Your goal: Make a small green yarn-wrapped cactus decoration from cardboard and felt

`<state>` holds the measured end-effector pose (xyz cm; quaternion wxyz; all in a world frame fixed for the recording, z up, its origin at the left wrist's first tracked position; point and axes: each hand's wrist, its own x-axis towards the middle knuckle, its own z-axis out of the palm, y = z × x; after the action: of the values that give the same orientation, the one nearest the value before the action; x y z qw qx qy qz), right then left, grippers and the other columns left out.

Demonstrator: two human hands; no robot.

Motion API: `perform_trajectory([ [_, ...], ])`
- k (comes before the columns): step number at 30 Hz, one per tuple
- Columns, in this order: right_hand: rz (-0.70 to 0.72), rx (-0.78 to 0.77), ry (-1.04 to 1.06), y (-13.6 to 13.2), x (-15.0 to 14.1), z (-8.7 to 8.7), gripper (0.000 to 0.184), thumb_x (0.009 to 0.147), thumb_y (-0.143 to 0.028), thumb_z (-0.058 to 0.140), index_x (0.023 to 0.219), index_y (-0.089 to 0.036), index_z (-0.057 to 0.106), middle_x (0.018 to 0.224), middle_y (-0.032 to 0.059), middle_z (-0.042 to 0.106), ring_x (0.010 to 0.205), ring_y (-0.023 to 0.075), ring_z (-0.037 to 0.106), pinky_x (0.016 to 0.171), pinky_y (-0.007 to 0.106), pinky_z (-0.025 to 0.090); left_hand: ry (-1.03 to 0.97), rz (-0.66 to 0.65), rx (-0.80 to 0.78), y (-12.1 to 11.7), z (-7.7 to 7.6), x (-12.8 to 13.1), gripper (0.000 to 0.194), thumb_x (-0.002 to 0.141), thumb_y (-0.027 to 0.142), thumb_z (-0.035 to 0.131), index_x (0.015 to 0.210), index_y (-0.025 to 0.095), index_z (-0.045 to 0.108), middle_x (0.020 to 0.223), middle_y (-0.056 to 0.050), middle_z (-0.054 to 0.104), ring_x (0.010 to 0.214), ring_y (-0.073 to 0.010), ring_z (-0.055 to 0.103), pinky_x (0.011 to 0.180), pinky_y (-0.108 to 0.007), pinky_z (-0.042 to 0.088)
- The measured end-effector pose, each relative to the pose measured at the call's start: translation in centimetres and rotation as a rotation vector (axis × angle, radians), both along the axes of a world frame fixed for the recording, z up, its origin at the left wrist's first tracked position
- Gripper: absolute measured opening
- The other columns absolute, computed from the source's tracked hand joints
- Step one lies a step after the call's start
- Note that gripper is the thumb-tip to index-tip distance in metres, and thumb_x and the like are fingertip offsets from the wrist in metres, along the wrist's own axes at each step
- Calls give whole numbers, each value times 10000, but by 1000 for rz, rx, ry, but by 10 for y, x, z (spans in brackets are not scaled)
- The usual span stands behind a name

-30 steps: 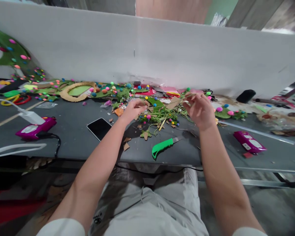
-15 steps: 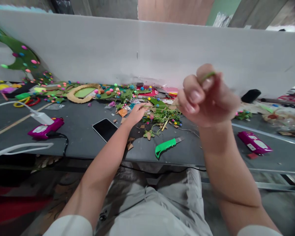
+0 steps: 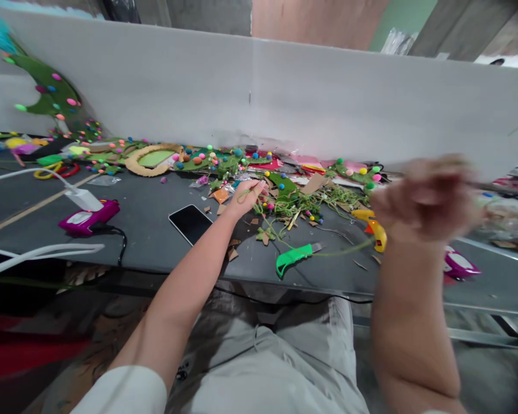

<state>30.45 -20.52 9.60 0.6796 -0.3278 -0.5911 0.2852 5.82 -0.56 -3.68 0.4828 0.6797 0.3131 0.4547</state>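
Observation:
My left hand [image 3: 245,198] is closed in a pinch on a strand of green yarn [image 3: 323,253], at the near edge of a decoration pile. A loop of the yarn shows at its fingers. From there the strand hangs slack across a green utility knife [image 3: 293,259] and runs rightward toward my right forearm. My right hand [image 3: 429,201] is raised on the right, smeared by motion, its fingers curled but unclear. Whether the yarn reaches those fingers I cannot make out. Tangled green yarn [image 3: 313,202] with small pompoms lies between the hands.
A phone [image 3: 190,223] lies left of the knife. Purple devices [image 3: 88,218] sit at both sides, the left one with a white plug and cables. A yellow glue gun [image 3: 377,233] lies beside my right wrist. A tan ring [image 3: 153,160] and pompom-covered green shapes line the white partition [image 3: 176,86].
My right hand has moved right and down, blurring. Slack yarn now shows across the knife, and the yellow glue gun has come into view. My left hand stays near the pile.

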Motion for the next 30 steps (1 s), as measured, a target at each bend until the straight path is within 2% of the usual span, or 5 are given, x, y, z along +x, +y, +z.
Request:
perform_trajectory([
  [3,-49,-114,23,32,-7,-30,206,777,-472,794,875,-299,737,754,-25,650,416,48,290,411,263,252,-123,7,-106,-1,2,3,293,903,421,668,861,135,714,808,-72,716,697,-166,679,655,-277,534],
  [8,-115,-419,-489,64,-37,-81,340,737,-479,818,936,-205,789,903,51,762,777,181,657,688,306,489,-249,-15,-208,-9,10,6,288,872,425,722,850,138,720,826,-70,732,762,-178,701,754,-326,576],
  [12,-81,-460,-666,81,-75,-107,399,715,-474,828,961,-165,777,942,88,773,876,237,693,758,335,505,-297,-14,-269,-14,14,7,245,904,365,695,839,131,723,802,-71,727,741,-172,703,756,-327,579],
  [22,70,-292,-674,104,-89,-106,251,873,-370,656,736,-161,687,683,2,618,632,123,495,623,275,377,-282,13,-375,-17,22,6,524,973,580,506,718,149,660,711,-67,689,582,-129,635,541,-237,469],
  [30,127,-324,-480,83,-59,-104,372,876,-525,672,803,-160,684,681,-2,560,644,118,460,596,266,350,-370,-111,-531,-17,25,3,653,936,674,482,544,195,275,497,64,204,384,-46,165,379,-208,154],
])
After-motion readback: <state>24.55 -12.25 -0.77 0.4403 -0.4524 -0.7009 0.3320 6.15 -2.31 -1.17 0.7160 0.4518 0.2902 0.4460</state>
